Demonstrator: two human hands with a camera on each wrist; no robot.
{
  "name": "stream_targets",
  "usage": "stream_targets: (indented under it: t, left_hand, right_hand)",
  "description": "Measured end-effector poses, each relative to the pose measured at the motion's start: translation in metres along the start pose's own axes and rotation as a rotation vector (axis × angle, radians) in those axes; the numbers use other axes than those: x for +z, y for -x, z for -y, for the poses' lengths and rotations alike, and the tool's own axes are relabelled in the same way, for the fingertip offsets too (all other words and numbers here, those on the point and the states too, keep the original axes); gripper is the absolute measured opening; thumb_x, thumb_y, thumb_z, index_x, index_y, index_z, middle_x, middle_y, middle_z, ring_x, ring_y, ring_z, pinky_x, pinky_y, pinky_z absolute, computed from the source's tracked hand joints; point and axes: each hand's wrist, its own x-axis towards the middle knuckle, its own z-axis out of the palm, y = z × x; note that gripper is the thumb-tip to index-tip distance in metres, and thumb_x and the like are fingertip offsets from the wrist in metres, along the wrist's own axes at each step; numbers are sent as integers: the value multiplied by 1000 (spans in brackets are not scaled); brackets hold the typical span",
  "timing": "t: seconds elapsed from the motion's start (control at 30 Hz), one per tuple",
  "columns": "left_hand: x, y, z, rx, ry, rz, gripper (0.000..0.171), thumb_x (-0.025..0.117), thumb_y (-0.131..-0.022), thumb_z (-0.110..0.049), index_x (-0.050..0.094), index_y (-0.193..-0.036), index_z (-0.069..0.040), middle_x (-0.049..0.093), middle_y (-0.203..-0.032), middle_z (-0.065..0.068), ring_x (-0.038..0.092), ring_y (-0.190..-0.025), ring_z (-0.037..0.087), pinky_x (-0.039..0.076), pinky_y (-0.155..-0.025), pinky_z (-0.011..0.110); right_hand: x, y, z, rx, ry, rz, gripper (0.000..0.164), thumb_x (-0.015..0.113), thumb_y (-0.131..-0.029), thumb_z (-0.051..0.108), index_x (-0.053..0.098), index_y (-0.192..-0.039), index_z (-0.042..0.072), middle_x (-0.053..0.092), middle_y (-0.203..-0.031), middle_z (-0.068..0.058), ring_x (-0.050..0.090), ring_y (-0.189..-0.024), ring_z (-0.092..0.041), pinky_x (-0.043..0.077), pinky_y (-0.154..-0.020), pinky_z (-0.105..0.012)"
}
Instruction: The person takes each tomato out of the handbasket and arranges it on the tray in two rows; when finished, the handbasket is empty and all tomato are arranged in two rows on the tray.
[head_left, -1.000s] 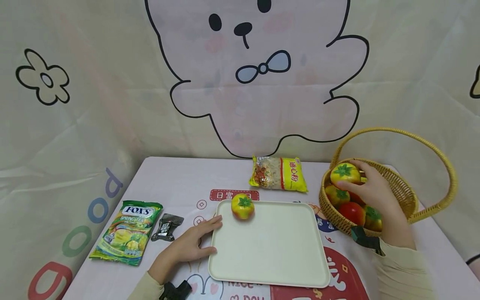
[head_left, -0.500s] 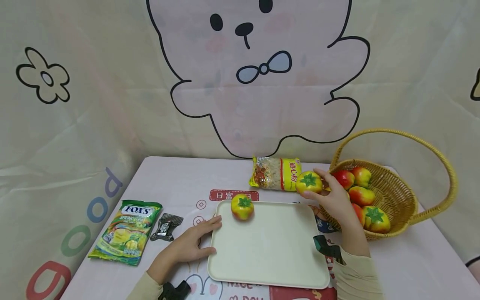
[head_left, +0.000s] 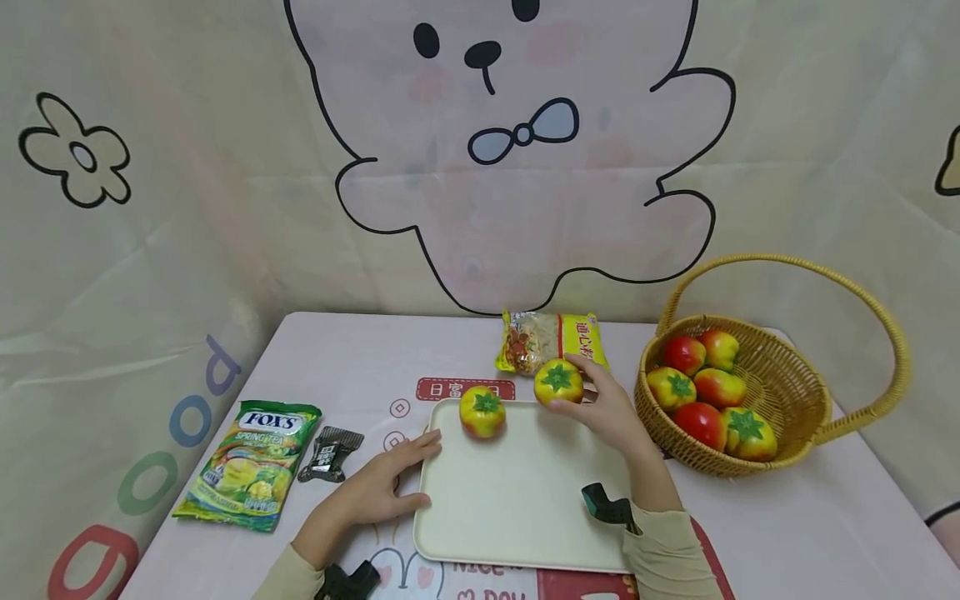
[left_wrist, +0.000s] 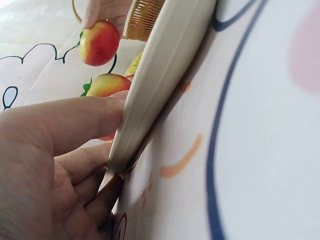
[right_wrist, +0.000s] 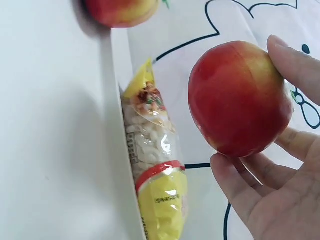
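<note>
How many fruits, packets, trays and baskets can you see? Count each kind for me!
Fruits: 8 in view (6 in the basket, 1 on the tray, 1 in the right hand)
Packets: 3 (green packet, yellow packet, small black packet)
Trays: 1
Baskets: 1
Total: 13

FOX'S on the green packet

Pale, creased cloth backdrop behind and at the sides, large black-outlined cartoon animal with a blue bow tie, outlined flower and coloured letters at left, white table, red printed label, soft light
</note>
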Motion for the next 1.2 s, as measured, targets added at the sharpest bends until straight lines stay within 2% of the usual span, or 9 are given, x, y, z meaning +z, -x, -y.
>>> stream_targets:
  t: [0.17,0.37,0.7,1.2]
  left_hand:
    - [0,-1,0,-6,3,4,69,66,-82,-47,47,-141,-19,31,-154,-8,32,-141,25,31,-111,53]
    - [0,-1,0,-11,7,3,68,66,-82,-47,47,-141,-19,31,-154,-8,32,-141,26,30,-111,54]
    - [0,0,0,18,3,-2,68,67,-82,-44,47,-141,-16,33,-153,-5,33,-140,27,32,-110,55]
    - [-1,-1,0,39,-3,-8,67,68,-82,-41,48,-140,-14,34,-153,-3,34,-139,28,33,-110,54]
  right_hand:
    - [13,-3,-6,36,-3,72,81,77,-77,35,38,-144,11,39,-145,-15,43,-128,-33,43,-105,-49]
    - [27,-5,-11,60,27,143,77,76,-78,37,40,-143,14,43,-143,-14,48,-124,-36,45,-102,-51]
    - [39,-5,-14,31,44,195,76,76,-80,28,39,-143,7,43,-144,-18,48,-125,-38,43,-103,-52]
    - [50,-7,-17,25,19,235,79,74,-81,30,35,-147,10,39,-148,-14,42,-132,-36,37,-108,-51]
